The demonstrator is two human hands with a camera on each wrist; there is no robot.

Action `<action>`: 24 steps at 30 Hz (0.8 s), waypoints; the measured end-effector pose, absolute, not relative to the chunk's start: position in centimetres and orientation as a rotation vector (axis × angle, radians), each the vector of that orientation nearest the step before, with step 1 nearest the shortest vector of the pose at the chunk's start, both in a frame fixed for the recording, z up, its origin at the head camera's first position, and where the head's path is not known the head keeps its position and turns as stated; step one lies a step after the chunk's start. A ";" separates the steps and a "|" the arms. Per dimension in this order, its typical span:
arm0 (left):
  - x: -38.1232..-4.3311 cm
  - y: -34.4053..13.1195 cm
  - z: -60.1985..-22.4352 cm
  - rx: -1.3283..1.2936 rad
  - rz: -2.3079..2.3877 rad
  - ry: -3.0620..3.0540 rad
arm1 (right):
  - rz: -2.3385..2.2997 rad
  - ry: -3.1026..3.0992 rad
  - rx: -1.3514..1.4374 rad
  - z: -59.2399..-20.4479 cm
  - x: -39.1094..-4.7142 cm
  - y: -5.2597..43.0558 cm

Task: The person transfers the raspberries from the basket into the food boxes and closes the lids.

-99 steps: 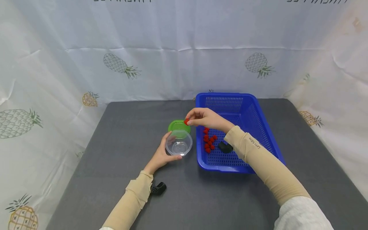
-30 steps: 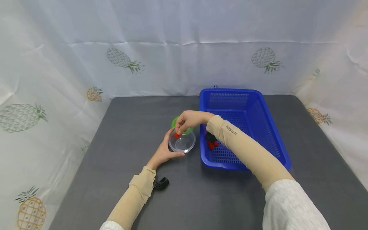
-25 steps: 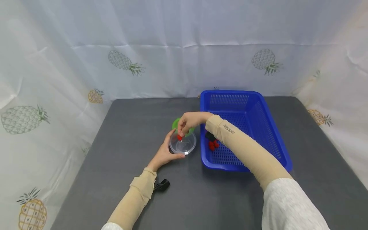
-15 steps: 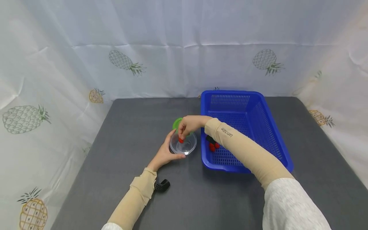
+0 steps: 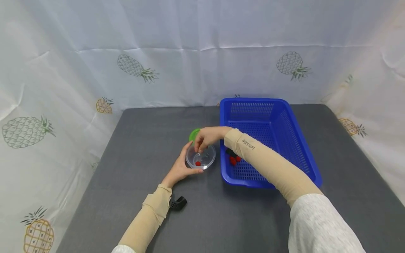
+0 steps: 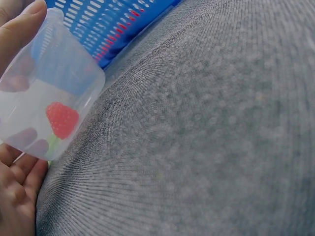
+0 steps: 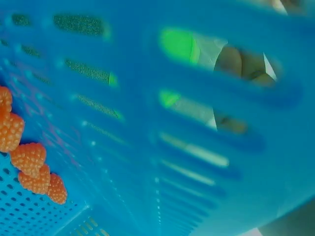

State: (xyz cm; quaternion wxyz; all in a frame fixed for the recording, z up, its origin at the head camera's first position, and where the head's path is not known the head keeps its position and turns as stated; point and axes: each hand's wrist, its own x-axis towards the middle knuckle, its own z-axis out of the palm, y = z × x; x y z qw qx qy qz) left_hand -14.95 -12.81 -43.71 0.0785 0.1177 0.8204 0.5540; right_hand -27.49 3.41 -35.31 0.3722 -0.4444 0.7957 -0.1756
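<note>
1. One red berry (image 5: 198, 163) lies in the clear cup (image 5: 209, 159) the left hand (image 5: 179, 170) grips.
2. Blue basket (image 5: 284, 126) walls block the right wrist view.
3. Right hand (image 5: 207, 137) partly hides green lid (image 5: 193, 134); cannot tell if its fingers pinch.

Look at the clear bowl (image 5: 209, 158), thin smooth plastic, glossy enough to flash light along its rim! Inside it, the red raspberry (image 6: 62, 120) wears a rough, pebbled skin. The blue basket (image 5: 286, 135) is plastic too, smooth-rimmed with a soft sheen, its walls perforated. That green disc (image 5: 193, 135), mostly covered from here, seems to be smooth plastic. Below, the grey cloth (image 5: 152, 140) is matt and finely ribbed; behind, the white curtain (image 5: 190, 77) hangs creased, faintly shiny. And the beige sleeve (image 5: 272, 165): matt, close-fitting fabric.
</note>
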 end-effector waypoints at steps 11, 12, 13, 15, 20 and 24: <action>-14.9 -12.8 -43.6 0.361 1.686 2.448 | -0.586 2.026 -1.145 -34.5 -27.6 4.0; -14.9 -12.8 -43.6 0.361 1.689 2.447 | -0.608 2.023 -1.145 -34.4 -27.6 4.1; -14.9 -12.9 -43.6 0.362 1.691 2.446 | -0.629 2.022 -1.147 -34.3 -27.6 4.2; -14.9 -12.9 -43.6 0.355 1.694 2.443 | -0.674 2.022 -1.151 -34.0 -27.6 4.5; -15.0 -12.9 -43.7 0.379 1.722 2.421 | -0.813 2.016 -1.133 -33.2 -27.5 5.3; -15.1 -12.9 -43.9 0.409 1.754 2.399 | -0.938 2.010 -1.102 -32.5 -27.5 6.4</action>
